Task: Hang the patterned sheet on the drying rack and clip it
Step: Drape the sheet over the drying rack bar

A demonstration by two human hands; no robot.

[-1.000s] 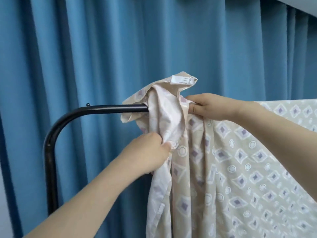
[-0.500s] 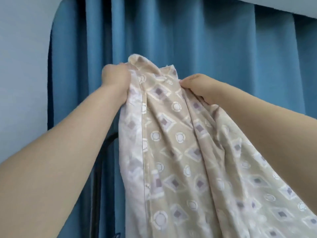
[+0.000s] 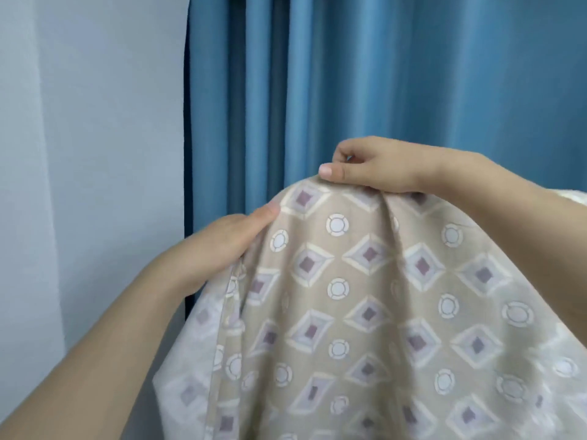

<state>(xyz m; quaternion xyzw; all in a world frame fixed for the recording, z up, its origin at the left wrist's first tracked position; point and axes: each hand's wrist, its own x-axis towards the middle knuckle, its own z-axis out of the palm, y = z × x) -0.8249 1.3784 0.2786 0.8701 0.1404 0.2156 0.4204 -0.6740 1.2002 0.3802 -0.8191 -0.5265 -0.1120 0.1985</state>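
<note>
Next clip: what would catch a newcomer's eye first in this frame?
The patterned sheet, beige with diamonds and rings, fills the lower right, bulging upward. The right hand pinches its top fold, while the left hand grips its left edge. Behind hangs a blue curtain, with pale wall at left.

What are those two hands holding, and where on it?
Both hold the patterned sheet: the right hand grips its raised top fold, and the left hand grips its left edge just below.
</note>
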